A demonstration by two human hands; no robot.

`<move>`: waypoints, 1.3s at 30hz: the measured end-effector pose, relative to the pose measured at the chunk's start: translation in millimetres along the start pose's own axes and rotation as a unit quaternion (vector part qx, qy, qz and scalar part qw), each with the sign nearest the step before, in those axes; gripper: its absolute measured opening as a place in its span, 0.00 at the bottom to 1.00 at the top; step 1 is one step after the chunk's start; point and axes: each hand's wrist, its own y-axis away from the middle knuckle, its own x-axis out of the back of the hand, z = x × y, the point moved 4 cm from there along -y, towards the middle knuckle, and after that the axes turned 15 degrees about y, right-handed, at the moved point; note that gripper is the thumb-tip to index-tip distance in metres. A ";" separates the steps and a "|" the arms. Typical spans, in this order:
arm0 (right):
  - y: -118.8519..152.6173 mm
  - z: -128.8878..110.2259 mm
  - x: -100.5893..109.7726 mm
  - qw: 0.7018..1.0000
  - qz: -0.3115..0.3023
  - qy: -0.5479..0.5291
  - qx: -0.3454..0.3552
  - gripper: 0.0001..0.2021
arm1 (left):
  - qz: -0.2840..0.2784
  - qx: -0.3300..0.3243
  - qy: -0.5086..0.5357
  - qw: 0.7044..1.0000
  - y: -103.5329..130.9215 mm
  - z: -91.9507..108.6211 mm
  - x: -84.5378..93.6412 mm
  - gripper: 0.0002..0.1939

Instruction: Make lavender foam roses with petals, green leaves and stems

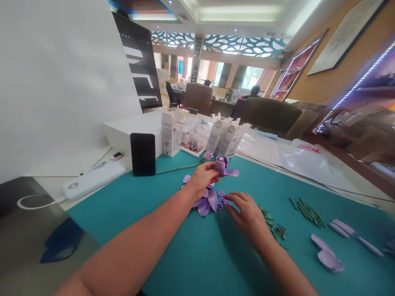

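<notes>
My left hand (204, 177) grips the purple flower (221, 163) by its underside, holding it up above the loose petals (206, 202) on the teal mat (182, 246). The flower is up and ahead of my right hand (246, 209), whose fingertips reach the small purple rings (221, 201); I can't tell whether they pinch one.

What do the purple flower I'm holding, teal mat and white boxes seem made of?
Purple flower: likely satin plastic, by its smooth, stiff petals. Teal mat: matt, perhaps rubber or vinyl; it lies flat. White boxes: smooth printed card, probably, by their flaps.
</notes>
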 end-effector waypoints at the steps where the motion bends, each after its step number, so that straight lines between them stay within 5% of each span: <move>1: -0.8 -5.7 -3.8 1.000 -0.006 -0.001 0.011 0.08 | 0.000 0.001 0.001 1.000 -0.2 -0.5 -0.1 0.07; 8: -9.4 -35.7 -23.2 0.992 -0.070 0.099 0.028 0.05 | 0.009 0.007 0.019 1.000 -1.0 -1.6 1.1 0.08; 14: -9.3 -43.2 -26.4 0.989 -0.029 0.145 0.021 0.06 | 0.003 0.007 0.024 1.000 -0.3 -1.8 0.9 0.10; 19: -10.6 -32.7 -8.5 0.998 0.018 0.054 0.003 0.08 | -0.003 0.000 0.013 1.000 0.3 -0.5 0.9 0.10; 22: -10.1 -8.2 3.9 0.995 -0.002 -0.057 -0.075 0.07 | -0.012 -0.004 -0.010 1.000 0.4 -0.7 1.1 0.13; 26: -7.8 34.0 15.9 0.949 -0.035 -0.198 -0.243 0.11 | -0.018 -0.003 -0.036 0.999 1.3 -2.6 0.5 0.13; 29: -9.7 51.2 25.6 0.893 0.010 -0.340 -0.295 0.17 | -0.011 0.004 -0.037 0.999 2.5 -4.1 -0.1 0.12; 33: -10.4 55.4 31.9 0.845 0.018 -0.410 -0.342 0.28 | 0.003 0.013 -0.032 0.999 2.8 -5.4 0.5 0.12; 39: -6.3 53.6 34.1 0.814 0.014 -0.423 -0.397 0.24 | 0.006 0.028 -0.021 0.999 3.5 -6.7 1.4 0.15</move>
